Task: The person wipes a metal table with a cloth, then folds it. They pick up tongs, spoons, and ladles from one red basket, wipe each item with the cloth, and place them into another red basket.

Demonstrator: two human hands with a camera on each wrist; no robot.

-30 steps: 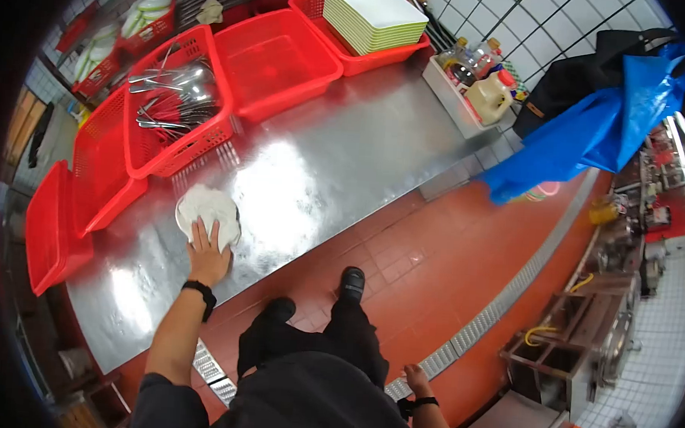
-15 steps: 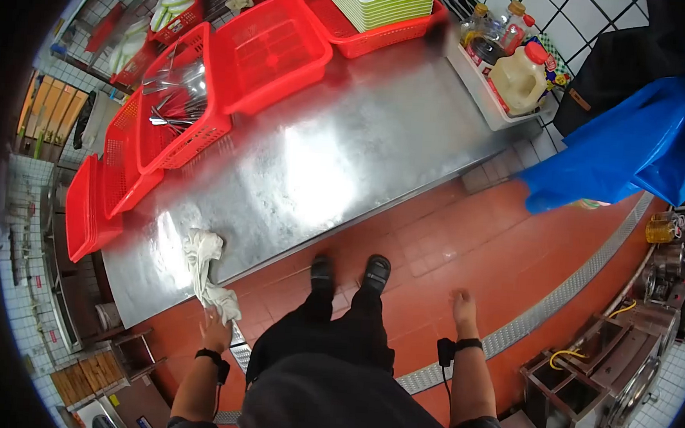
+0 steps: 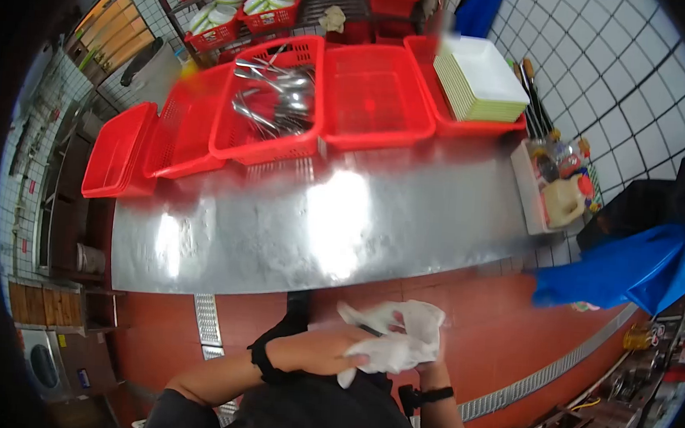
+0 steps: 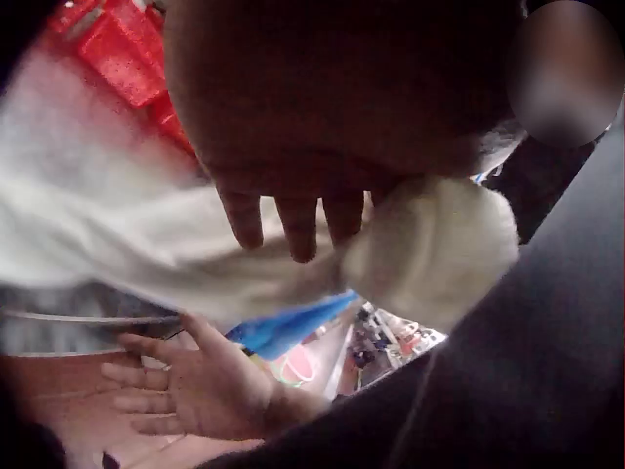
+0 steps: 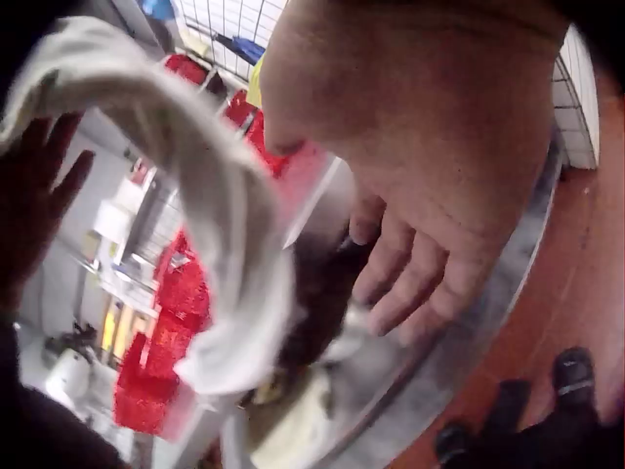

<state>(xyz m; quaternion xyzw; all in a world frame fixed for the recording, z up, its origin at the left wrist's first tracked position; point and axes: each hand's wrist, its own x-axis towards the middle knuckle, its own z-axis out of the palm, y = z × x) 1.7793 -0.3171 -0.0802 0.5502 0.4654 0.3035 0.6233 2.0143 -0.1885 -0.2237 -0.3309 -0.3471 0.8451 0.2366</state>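
Observation:
A white cloth, bunched and blurred by motion, hangs in front of my body at the table's near side. My left hand holds one end of it; in the left wrist view its fingers lie over the cloth. My right hand is unfolded, with palm and spread fingers showing below the cloth there. The head view has that hand mostly hidden behind the cloth. In the right wrist view, the cloth loops in the air beside the right hand.
A steel table stands ahead. Along its back are red baskets, one with cutlery, another with stacked white-and-green trays. A bin of bottles and a blue plastic sheet are at the right.
The left hand has lifted the cloth off the table, back past its edge and across in front of my body. The right hand has come up to the cloth. The head view has turned left.

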